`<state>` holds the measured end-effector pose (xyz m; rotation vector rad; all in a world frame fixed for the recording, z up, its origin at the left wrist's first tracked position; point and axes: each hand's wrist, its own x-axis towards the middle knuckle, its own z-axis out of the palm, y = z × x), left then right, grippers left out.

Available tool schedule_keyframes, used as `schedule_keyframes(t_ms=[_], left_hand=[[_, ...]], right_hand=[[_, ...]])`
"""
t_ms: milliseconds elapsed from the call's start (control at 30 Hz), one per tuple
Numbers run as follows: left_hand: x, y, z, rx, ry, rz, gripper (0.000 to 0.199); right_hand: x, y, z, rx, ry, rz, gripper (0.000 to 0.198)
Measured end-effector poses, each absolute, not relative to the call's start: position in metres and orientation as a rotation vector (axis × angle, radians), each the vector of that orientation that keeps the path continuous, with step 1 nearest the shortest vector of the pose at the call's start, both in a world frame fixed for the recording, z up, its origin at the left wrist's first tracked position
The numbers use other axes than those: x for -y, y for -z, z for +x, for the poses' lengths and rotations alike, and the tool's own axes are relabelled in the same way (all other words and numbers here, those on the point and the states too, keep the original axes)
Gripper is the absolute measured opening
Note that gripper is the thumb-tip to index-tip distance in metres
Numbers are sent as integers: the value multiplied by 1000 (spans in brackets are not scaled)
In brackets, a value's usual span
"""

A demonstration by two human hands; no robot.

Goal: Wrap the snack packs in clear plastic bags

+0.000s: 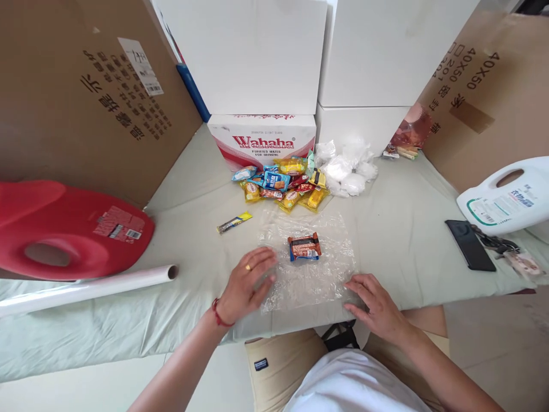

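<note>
A sheet of clear plastic film (pixel 317 286) lies spread on the cloth-covered table before me. On it rests a small snack packet (pixel 304 247) in brown and blue wrapping. My left hand (pixel 249 279), with a ring and a red bracelet, is at the film's left edge, fingers apart and holding nothing. At the film's right edge is my right hand (pixel 372 300), its fingers spread near or on the plastic. Whether the fingertips press on the film is hard to tell. A thin yellow and dark snack stick (pixel 234 222) lies beyond my left hand.
A pile of wrapped snacks (pixel 277 181) and bunched white plastic bags (pixel 347 169) lie before a Wahaha box (pixel 263 140). On the left are a red jug (pixel 124 240) and a film roll (pixel 128 286). A white detergent bottle (pixel 510 194) and a phone (pixel 469 245) are on the right.
</note>
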<state>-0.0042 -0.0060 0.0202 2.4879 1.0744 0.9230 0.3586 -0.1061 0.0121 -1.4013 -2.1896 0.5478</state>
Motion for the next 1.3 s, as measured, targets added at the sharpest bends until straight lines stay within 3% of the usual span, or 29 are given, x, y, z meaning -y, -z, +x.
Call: schedule_keyframes(t_ms=[133, 233, 400, 433, 533, 567, 900, 1000, 1100, 1200, 1300], left_hand=[[40, -7, -23, -1031, -673, 2488, 51], [47, -2, -29, -1044, -527, 2474, 52], [39, -9, -33, -1013, -439, 2406, 74], [36, -9, -34, -1003, -446, 2401, 68], [29, -9, -33, -979, -555, 2356, 23], [27, -10, -33, -970, -610, 2313, 19], [-37, -24, -22, -1261, -782, 1741, 42], [-67, -15, -16, -1373, -842, 1681, 41], [-82, -18, -21, -1777, -1094, 1646, 32], [-66, -42, -27, -2219, -1544, 1596, 23], [-26, -69, -10, -2132, -1888, 1854, 20]], right_hand=[[99, -9, 363, 2209, -603, -1367, 20], [91, -13, 363, 2202, -630, -1345, 19], [65, -41, 361, 2191, -752, -1306, 20], [59, -47, 362, 2184, -790, -1319, 22], [38, -59, 365, 2124, -924, -1403, 27], [31, -61, 366, 2088, -972, -1439, 29], [-33, -72, 369, 1772, -1271, -1520, 40], [-51, -64, 369, 1754, -1237, -1591, 37], [-60, -58, 371, 1813, -1109, -1849, 28], [-66, -63, 369, 1976, -694, -2073, 23], [-80, -76, 356, 2155, -364, -1954, 24]])
